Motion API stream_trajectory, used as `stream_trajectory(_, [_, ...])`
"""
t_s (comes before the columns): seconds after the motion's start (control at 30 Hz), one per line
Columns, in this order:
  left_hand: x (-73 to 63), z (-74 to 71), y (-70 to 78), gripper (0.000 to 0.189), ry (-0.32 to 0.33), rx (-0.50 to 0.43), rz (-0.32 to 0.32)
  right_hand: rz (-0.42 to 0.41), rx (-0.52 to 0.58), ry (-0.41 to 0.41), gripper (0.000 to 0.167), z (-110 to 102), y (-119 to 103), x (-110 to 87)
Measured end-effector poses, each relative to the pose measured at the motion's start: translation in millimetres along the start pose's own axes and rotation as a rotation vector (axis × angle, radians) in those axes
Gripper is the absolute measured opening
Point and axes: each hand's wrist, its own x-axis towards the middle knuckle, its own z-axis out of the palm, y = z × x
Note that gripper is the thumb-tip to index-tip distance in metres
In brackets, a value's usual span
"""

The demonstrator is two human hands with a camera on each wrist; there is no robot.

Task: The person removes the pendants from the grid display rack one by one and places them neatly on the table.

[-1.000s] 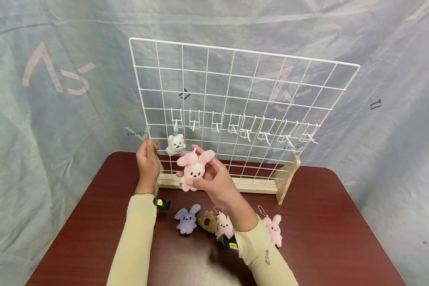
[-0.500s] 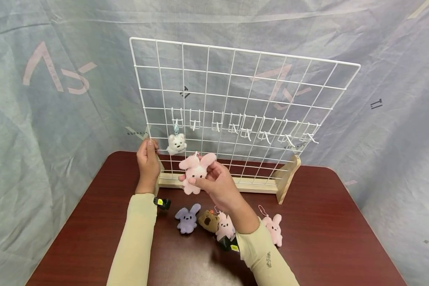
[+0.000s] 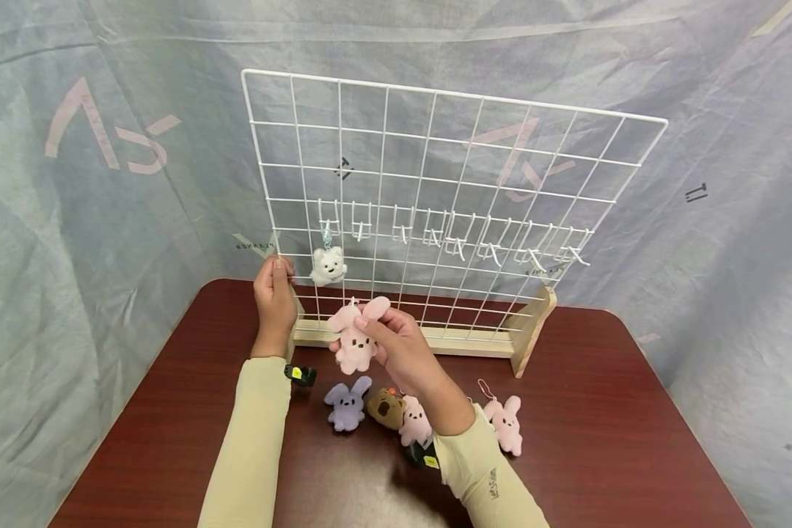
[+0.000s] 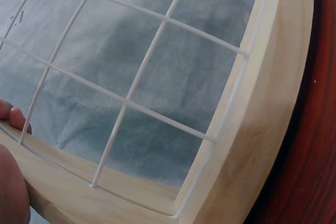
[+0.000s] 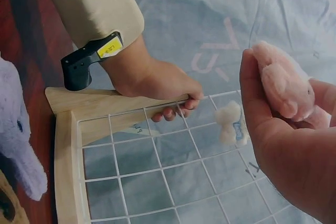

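Observation:
My left hand (image 3: 274, 301) grips the left edge of a white wire grid rack (image 3: 435, 92), around its wooden side post. In front of the rack's lower left part, my right hand (image 3: 409, 356) holds a pink bunny plush keychain (image 3: 353, 353), thumb on its head at the base of an ear. The right wrist view shows that pink bunny (image 5: 286, 82) between thumb and fingers. A short loop stands up from its head. Just above it, a white bear plush keychain (image 3: 328, 266) hangs by a blue clasp from the leftmost hook. Only fingertips of my left hand show in the left wrist view.
Several white hooks (image 3: 458, 248) line the grid to the right of the bear. On the dark red table lie a purple bunny plush (image 3: 346, 408), a brown animal plush (image 3: 386, 409), a pink plush (image 3: 414, 423) partly behind my right wrist, and another pink bunny (image 3: 507, 427).
My right hand has lowered the pink bunny slightly, and its thumb has shifted from the bunny's body up to its head. The left hand stays on the rack's edge.

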Motion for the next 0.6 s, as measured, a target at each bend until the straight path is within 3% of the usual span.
stream_trajectory(0.33, [-0.5,-1.1,-0.7,0.037,-0.007,0.002,-0.005,0.061,-0.155,0.156,0.015,1.4,9.3,4.3])
stream_trajectory(0.6, [-0.4,-1.0,2.1,0.039,-0.015,-0.001,-0.015,0.082,-0.197,0.166,0.011,-2.4,17.7,7.7])
